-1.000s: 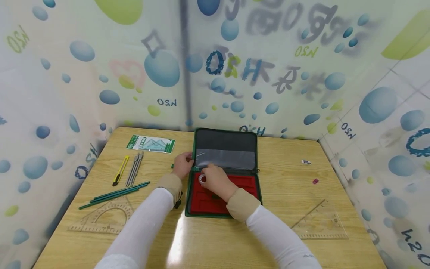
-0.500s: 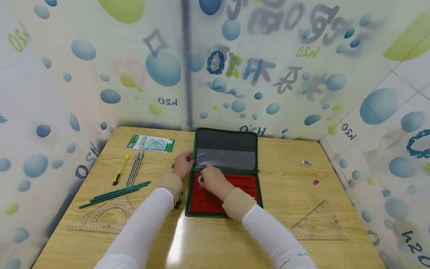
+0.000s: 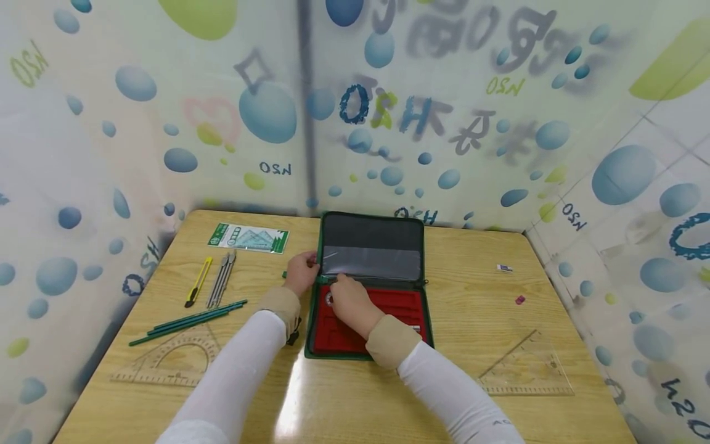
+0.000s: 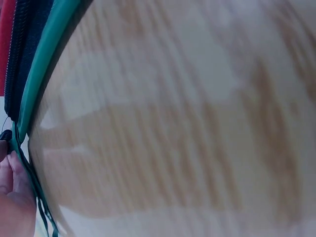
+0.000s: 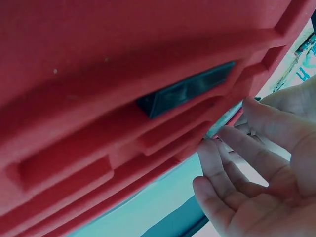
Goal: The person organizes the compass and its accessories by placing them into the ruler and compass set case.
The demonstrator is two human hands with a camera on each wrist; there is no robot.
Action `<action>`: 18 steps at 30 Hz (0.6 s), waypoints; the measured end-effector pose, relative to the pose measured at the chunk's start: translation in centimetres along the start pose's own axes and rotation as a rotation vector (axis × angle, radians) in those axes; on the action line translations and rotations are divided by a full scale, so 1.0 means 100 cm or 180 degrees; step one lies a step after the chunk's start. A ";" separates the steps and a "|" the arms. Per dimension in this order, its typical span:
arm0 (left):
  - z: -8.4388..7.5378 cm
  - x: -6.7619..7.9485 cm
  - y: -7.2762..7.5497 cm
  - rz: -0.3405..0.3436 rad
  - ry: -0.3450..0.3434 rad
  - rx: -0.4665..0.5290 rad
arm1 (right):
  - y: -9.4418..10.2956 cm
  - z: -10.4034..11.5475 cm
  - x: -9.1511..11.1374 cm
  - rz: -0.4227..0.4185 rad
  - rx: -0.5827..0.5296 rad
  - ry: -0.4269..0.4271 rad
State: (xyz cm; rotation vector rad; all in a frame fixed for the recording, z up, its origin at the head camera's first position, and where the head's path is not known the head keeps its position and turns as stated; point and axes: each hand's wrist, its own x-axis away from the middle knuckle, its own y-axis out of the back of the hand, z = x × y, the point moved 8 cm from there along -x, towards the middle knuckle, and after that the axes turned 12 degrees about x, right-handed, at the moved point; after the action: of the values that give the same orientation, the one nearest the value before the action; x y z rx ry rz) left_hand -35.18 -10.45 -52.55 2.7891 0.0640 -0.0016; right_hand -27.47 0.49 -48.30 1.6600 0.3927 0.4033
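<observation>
A zip case (image 3: pixel 373 246) lies unfolded on the table, its red moulded tray (image 3: pixel 346 333) nearest me. With my left hand (image 3: pixel 302 272) I pinch the case's left edge near the fold; the left wrist view shows those fingers (image 4: pixel 19 170) at the green trim (image 4: pixel 34 79). My right hand (image 3: pixel 355 302) reaches over the tray's upper left corner. It pinches a small, pale, ring-shaped piece (image 3: pixel 329 299) with dark marks, mostly hidden by the fingers. In the right wrist view a dark green block (image 5: pixel 192 91) sits in a tray slot.
Left lie a packaged set of rulers (image 3: pixel 248 238), a yellow utility knife (image 3: pixel 198 282), silver compass-like tools (image 3: pixel 222 280), green pencils (image 3: pixel 188 322) and a clear set square (image 3: pixel 166 364). Right are an eraser (image 3: pixel 505 268), a small magenta piece (image 3: pixel 520 300) and another set square (image 3: pixel 535 367).
My right hand has shifted slightly left and down with the ring-shaped piece, deeper into the tray's corner. The left hand stays at the case edge.
</observation>
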 end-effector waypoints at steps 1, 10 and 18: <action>0.000 0.000 0.000 0.0000 0.0001 0.0000 | -0.001 0.000 0.000 0.0006 0.0012 0.0005; -0.001 0.001 0.000 -0.0008 -0.0033 -0.0003 | 0.001 0.001 0.002 -0.0083 0.0146 0.0041; 0.000 0.000 0.000 -0.0024 -0.0078 -0.0045 | -0.006 -0.011 0.000 0.0070 -0.0257 0.0042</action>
State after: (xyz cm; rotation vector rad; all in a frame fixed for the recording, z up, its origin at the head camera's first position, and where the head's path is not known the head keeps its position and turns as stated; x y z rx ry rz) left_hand -35.16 -10.48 -52.58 2.7739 0.0681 -0.0371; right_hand -27.95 1.50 -48.80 1.5849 0.3637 0.4412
